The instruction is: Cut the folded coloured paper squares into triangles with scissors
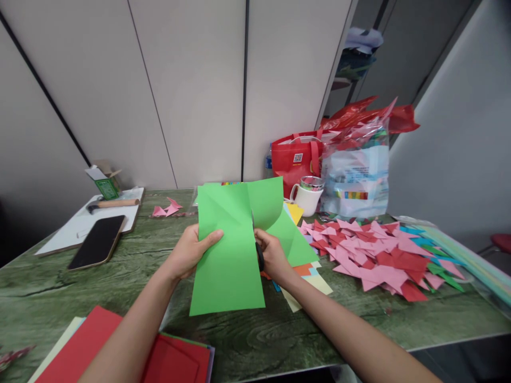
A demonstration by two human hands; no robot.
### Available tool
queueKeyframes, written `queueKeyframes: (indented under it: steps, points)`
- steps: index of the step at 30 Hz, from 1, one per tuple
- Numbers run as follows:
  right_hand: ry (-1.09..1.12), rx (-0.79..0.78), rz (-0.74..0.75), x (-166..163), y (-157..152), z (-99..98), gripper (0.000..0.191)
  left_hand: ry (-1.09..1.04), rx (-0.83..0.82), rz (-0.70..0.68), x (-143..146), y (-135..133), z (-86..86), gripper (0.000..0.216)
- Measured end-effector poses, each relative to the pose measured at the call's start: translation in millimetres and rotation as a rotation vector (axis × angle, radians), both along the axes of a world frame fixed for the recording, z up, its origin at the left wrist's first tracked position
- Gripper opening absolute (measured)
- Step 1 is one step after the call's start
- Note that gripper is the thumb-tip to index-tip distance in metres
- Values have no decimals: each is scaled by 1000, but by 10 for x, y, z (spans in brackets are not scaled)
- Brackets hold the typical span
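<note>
Left hand (191, 252), thumb and fingers pinching left edge of green paper sheet (231, 266) held tilted above green table (279, 330); right hand (273, 255) closed around black-handled scissors (259, 255) at the sheet's middle cut; pink and red folded pieces (375, 250) heaped right; phone (98, 242) far left

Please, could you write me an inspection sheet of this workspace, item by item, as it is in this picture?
surface: green veined table, paper on much of it.
job's things: green sheet, held upright, split from its top edge; scissors, mostly hidden behind it.
clutter: folded paper pile, red sheets, phone, mug, red bag.
hands: left hand grips the sheet's left edge; right hand holds the scissors.
cables: nothing seen.
surroundings: grey wall panels; shelf at rear right.
</note>
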State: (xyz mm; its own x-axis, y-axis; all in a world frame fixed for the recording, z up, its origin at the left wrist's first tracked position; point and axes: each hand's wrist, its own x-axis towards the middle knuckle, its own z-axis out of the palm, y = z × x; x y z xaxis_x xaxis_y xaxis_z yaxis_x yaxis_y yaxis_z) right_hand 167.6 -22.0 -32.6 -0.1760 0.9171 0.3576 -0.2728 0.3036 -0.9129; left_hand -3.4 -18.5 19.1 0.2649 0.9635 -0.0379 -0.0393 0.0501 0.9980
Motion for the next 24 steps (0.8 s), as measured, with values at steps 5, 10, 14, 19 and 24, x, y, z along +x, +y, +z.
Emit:
queueKeyframes:
  steps: [5,10,14,19,24]
  points:
    - [-19,-1,-21,-1,2,2,20,15,2,13,3,0,2,25]
    - [-28,8,-37,-4,3,5,20,18,-2,2,-1,1,-5,25]
    - [-27,-4,-46,-8,8,1,18,16,3,-2,-3,6,-11,23]
    - [2,-15,-35,-13,15,-17,18,-3,0,1,4,5,0,22]
    - [5,-32,-55,-16,7,-17,19,-9,-8,-4,5,-11,7,22]
